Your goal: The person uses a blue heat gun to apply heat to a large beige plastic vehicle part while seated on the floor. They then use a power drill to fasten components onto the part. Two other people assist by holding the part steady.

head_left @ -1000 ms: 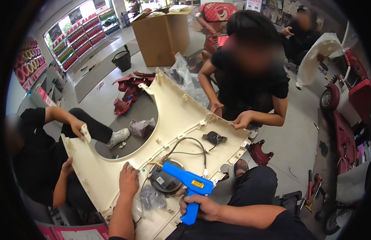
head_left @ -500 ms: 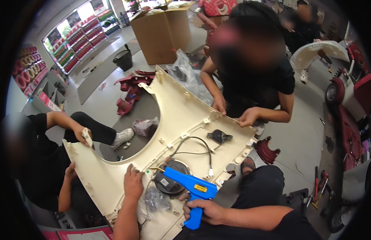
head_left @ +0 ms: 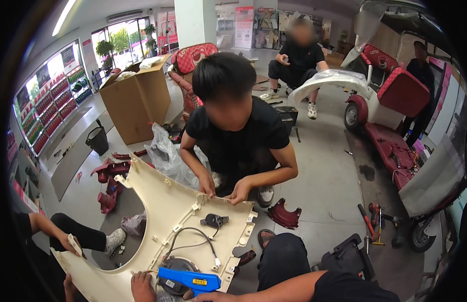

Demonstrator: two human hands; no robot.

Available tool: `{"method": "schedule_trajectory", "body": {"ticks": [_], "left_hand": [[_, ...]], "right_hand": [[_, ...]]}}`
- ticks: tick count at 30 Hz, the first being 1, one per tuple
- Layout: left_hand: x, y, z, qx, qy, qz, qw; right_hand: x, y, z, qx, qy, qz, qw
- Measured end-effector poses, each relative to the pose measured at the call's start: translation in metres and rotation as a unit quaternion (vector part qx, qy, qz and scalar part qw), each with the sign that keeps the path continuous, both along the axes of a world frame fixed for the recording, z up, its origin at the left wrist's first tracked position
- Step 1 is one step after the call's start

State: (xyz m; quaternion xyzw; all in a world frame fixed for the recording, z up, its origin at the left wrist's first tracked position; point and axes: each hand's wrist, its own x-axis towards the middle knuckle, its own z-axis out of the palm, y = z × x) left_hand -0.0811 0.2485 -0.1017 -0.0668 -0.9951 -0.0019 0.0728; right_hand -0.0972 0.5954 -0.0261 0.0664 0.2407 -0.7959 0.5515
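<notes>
A large cream plastic body panel (head_left: 155, 178), its ribbed inner side facing up, lies across the space before me. My left hand (head_left: 142, 288) rests on its near part, fingers extended. At the lower edge, my right hand (head_left: 205, 298), partly cut off, grips a blue pistol-shaped tool (head_left: 188, 278) by the handle. The tool's thin metal tip points left, beside a round black speaker-like part (head_left: 179, 263) on the panel. A black cable (head_left: 197, 229) with a white connector curves above it. A small black part (head_left: 213, 220) lies farther up.
A crouching person (head_left: 233, 136) holds the panel's far edge; another person's hand (head_left: 72, 244) holds its left side. Red body parts (head_left: 284, 214) and hand tools (head_left: 377, 221) lie on the floor. A cardboard box (head_left: 135, 105) stands behind; a red vehicle (head_left: 389, 151) is at right.
My view has tilted up and turned right, so the panel and my hands appear lower and farther left. The blue tool stays in my right hand near the round black part.
</notes>
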Motion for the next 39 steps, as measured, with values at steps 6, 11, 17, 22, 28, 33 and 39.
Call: {"method": "schedule_trajectory", "body": {"ticks": [6,11,17,22,28,33,39], "left_hand": [[0.008,0.001,0.006,0.019,-0.016,0.005,1.000],[-0.001,0.014,0.001,0.060,-0.016,-0.023,0.998],[0.001,0.011,-0.002,0.039,-0.004,-0.031,0.999],[-0.006,0.014,0.008,0.082,0.008,-0.070,0.994],[0.003,0.018,0.010,0.065,0.006,-0.033,0.997],[0.004,0.012,-0.002,0.063,0.010,-0.025,0.998],[0.005,0.005,-0.009,0.051,0.000,-0.020,0.998]], "right_hand": [[-0.002,-0.011,0.004,0.034,0.067,-0.032,0.997],[0.000,-0.004,-0.005,-0.044,0.009,-0.033,0.998],[0.001,0.001,0.007,-0.033,0.002,-0.034,0.999],[-0.006,-0.005,-0.012,0.006,0.045,0.045,0.998],[0.000,0.000,0.010,0.044,-0.006,-0.012,0.999],[0.002,-0.003,-0.002,0.029,-0.004,-0.017,0.999],[-0.001,0.001,0.002,0.015,0.012,-0.017,1.000]]}}
